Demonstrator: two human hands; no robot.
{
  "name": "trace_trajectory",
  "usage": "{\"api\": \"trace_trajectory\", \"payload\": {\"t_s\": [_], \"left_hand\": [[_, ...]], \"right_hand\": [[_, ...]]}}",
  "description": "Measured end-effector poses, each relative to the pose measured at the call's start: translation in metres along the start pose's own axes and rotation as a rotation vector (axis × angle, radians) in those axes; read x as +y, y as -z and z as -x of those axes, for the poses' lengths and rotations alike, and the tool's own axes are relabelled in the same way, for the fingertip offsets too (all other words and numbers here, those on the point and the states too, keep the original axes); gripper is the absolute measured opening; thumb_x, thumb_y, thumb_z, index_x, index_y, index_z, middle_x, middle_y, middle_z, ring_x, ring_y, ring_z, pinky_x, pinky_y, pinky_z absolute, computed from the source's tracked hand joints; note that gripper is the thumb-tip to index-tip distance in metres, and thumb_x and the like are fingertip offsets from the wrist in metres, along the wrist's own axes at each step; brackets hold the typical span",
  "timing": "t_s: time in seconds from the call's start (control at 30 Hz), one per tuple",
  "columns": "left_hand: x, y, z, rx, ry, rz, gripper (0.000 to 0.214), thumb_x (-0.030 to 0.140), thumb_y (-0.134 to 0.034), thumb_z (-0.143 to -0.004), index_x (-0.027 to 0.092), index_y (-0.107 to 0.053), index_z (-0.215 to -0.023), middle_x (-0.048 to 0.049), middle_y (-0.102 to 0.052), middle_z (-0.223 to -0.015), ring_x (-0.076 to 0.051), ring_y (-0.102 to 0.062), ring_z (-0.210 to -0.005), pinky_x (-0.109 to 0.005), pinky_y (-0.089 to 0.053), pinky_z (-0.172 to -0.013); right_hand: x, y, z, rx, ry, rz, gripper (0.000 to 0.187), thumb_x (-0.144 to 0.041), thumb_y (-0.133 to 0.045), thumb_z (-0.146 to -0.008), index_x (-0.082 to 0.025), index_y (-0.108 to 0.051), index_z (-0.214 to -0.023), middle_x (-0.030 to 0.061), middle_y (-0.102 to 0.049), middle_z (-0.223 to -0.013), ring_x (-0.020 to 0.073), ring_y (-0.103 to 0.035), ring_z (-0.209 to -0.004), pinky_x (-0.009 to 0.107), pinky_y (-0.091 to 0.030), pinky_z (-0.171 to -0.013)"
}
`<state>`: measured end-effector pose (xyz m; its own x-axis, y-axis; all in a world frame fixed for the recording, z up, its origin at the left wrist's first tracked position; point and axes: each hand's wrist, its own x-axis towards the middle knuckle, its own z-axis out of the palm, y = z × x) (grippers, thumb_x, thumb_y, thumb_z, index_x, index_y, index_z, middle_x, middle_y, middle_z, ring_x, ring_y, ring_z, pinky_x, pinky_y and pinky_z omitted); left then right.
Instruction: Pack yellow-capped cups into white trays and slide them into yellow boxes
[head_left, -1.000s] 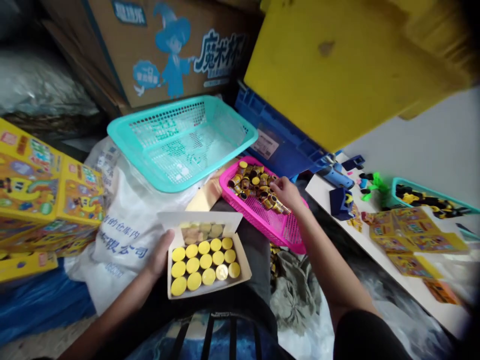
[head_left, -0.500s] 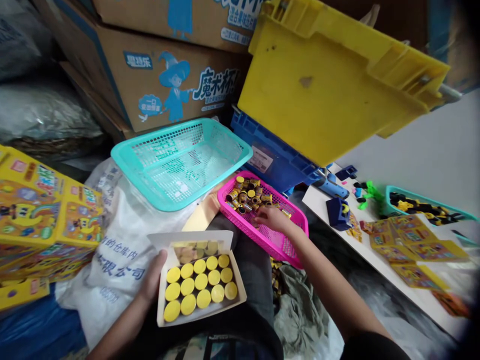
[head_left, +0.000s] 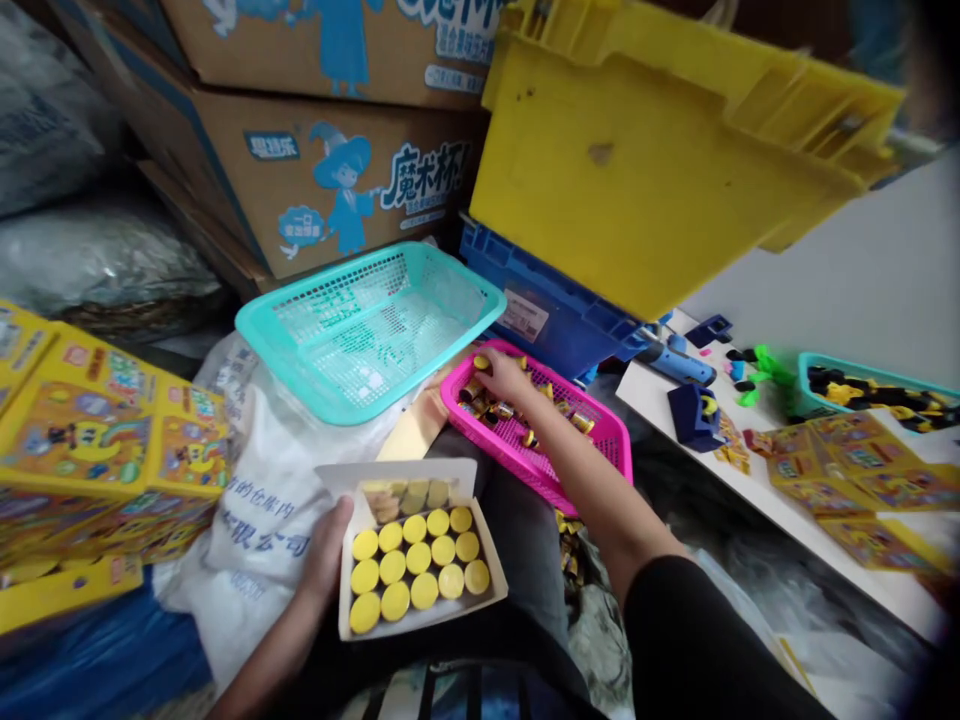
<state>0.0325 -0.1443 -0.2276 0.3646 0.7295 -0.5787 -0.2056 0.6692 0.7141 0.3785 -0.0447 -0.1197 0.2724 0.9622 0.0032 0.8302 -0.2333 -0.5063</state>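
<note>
Shifted to the pink basket's [head_left: 611, 440] far corner, the right hand [head_left: 504, 376] has its fingers [head_left: 491, 362] pinched on a yellow-capped tube [head_left: 481, 362]; the left hand [head_left: 326, 552] grips a cardboard tray [head_left: 405, 475] of yellow discs [head_left: 418, 558].

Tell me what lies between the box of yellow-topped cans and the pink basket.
A grey trouser leg lies there, in the head view, between the box and the pink basket.
</note>
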Motion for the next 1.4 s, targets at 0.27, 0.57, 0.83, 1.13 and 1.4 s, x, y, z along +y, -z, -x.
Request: {"api": "trace_trajectory", "payload": {"t_s": [0.27, 0.57, 0.83, 1.13, 1.4], "left_hand": [[0.004, -0.007, 0.015, 0.098, -0.137, -0.158, 0.066, 0.082, -0.069, -0.069, 0.019, -0.077, -0.089, -0.0148, -0.082, -0.099, -0.041, -0.070, -0.114, -0.047, -0.054, -0.099], [0.011, -0.017, 0.021, 0.106, -0.284, -0.216, 0.056, 0.077, -0.064, -0.078, 0.021, -0.074, -0.080, -0.0124, -0.081, -0.096, -0.036, -0.071, -0.111, -0.043, -0.054, -0.100], [0.006, 0.002, 0.019, 0.001, -0.115, -0.041, 0.048, 0.065, -0.077, -0.074, 0.019, -0.077, -0.086, -0.0109, -0.082, -0.090, -0.042, -0.072, -0.109, -0.046, -0.057, -0.095], [0.025, 0.002, 0.016, -0.249, 0.110, -0.011, 0.043, 0.047, -0.082, -0.073, 0.015, -0.081, -0.102, -0.0156, -0.082, -0.101, -0.044, -0.072, -0.113, -0.052, -0.057, -0.097], [0.019, 0.004, 0.016, -0.179, 0.142, -0.001, 0.057, 0.053, -0.083, -0.070, 0.014, -0.077, -0.112, -0.0155, -0.082, -0.100, -0.044, -0.075, -0.105, -0.051, -0.061, -0.090]], "right_hand": [[-0.024, 0.088, 0.146, -0.034, 0.172, -0.654, 0.042, -0.032, -0.074, -0.087, -0.034, -0.066, -0.128, 0.0033, -0.072, -0.120, 0.0211, -0.072, -0.094, 0.035, -0.058, -0.079], [-0.143, -0.033, 0.181, -0.724, 0.452, 0.056, 0.037, -0.013, -0.060, -0.096, -0.013, -0.064, -0.133, 0.0195, -0.064, -0.141, 0.0343, -0.070, -0.117, 0.049, -0.059, -0.098], [-0.073, 0.029, 0.170, -0.101, 0.133, -0.116, 0.029, -0.039, -0.052, -0.102, -0.021, -0.073, -0.108, 0.0068, -0.079, -0.106, 0.0229, -0.074, -0.096, 0.035, -0.057, -0.086], [0.056, 0.013, 0.094, -0.227, -0.431, 0.143, 0.026, -0.014, -0.072, -0.074, -0.012, -0.066, -0.099, 0.0210, -0.075, -0.102, 0.0364, -0.069, -0.105, 0.043, -0.049, -0.092], [0.030, 0.037, 0.148, -0.189, -0.284, -0.849, 0.031, -0.039, -0.059, -0.079, -0.024, -0.062, -0.106, 0.0058, -0.069, -0.096, 0.0206, -0.067, -0.079, 0.032, -0.054, -0.065]]}}
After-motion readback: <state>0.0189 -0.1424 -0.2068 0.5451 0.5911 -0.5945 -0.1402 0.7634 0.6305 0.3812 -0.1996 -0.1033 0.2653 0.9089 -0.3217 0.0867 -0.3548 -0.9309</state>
